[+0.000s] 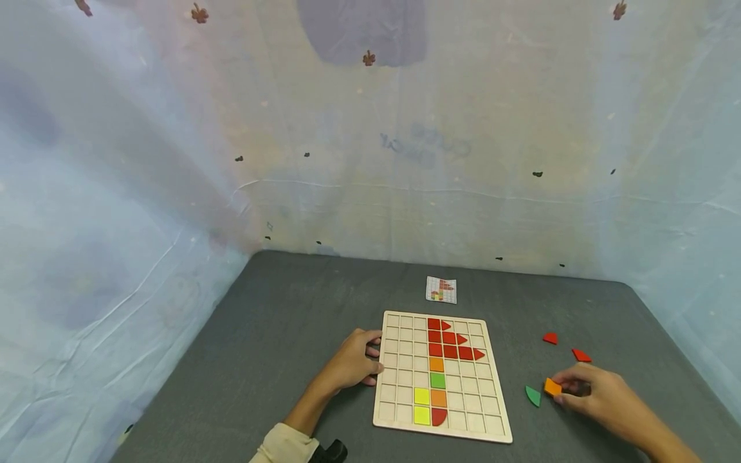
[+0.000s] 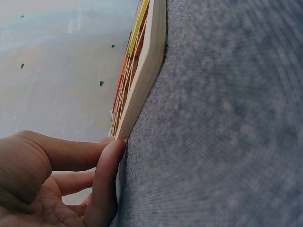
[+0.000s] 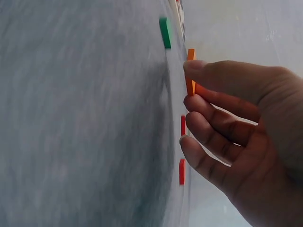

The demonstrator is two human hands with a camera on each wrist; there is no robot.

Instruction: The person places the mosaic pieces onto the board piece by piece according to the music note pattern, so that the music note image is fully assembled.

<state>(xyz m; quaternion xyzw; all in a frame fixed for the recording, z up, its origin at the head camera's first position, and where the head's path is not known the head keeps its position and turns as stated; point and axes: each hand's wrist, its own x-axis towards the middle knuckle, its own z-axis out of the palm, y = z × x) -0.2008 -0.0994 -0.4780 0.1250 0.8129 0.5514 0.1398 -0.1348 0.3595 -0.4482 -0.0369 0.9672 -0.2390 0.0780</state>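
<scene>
A wooden grid board lies on the grey table, with red, orange, green and yellow tiles set in several of its cells. My left hand holds the board's left edge; in the left wrist view the thumb and a finger meet at the wooden rim. To the right of the board, my right hand pinches an orange tile between thumb and fingers. The right wrist view shows this orange tile edge-on. Beside that hand lies a green quarter-round tile.
Two red tiles, one nearer the board and one farther right, lie beyond my right hand. A small printed pattern card lies behind the board. Pale patterned sheeting hangs around the table.
</scene>
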